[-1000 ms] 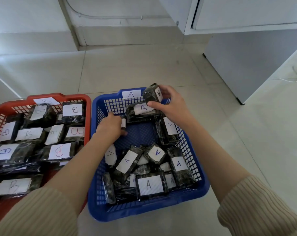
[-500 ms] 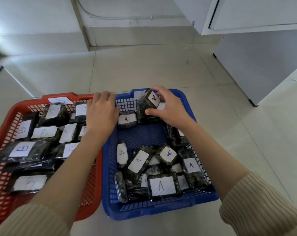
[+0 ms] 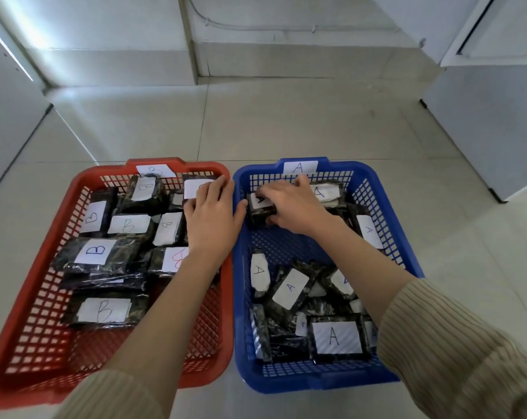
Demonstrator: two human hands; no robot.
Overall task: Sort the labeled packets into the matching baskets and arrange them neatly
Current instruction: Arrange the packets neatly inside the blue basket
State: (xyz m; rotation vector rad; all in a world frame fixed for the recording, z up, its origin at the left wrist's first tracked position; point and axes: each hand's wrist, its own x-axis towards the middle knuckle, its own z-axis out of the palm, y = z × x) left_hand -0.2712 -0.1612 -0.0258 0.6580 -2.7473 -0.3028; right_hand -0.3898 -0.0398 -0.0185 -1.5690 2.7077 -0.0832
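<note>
A red basket (image 3: 29, 373) labeled B lies on the left, holding several dark packets with B labels (image 3: 95, 251). Beside it a blue basket (image 3: 407, 261) labeled A holds several dark packets with A labels (image 3: 334, 337). My right hand (image 3: 292, 207) grips a dark A packet (image 3: 257, 208) at the blue basket's far left corner, next to another A packet (image 3: 324, 192). My left hand (image 3: 211, 210) lies flat with straight fingers over the red basket's right rim, its fingertips on a labeled packet (image 3: 192, 189) at the far right of that basket.
The baskets sit side by side on a light tiled floor (image 3: 286, 125). Grey cabinets stand at the right (image 3: 483, 122) and the left (image 3: 5, 125). A white wall step (image 3: 286, 55) runs along the back.
My right hand brought its packet down and left into the blue basket's far left corner. My left hand stayed over the red basket's rim. The view tilted and pulled back.
</note>
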